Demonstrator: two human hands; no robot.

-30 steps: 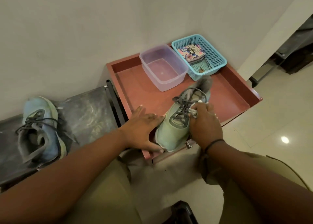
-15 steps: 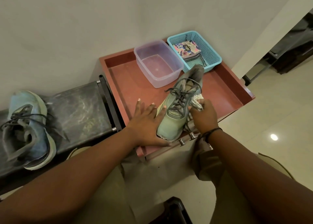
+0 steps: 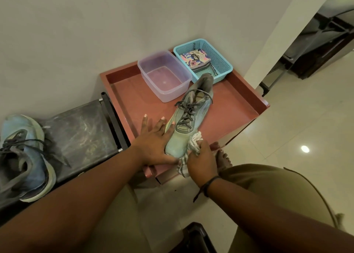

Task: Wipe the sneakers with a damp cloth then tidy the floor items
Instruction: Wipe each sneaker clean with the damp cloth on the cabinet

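Nestling between both hands' fingers (image 3: 198, 145), cloth (image 3: 193, 143) against sneaker (image 3: 186, 122) toe

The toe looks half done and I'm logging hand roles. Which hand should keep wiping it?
Right. The right hand already grips the cloth at the sneaker toe; the left hand lies flat, steadying its other side.

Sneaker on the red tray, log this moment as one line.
step: wiping toe | left hand: steadies sneaker | right hand: grips cloth | other sneaker: on bench

Single head cam, looking steeply down, close to tray (image 3: 247, 101).
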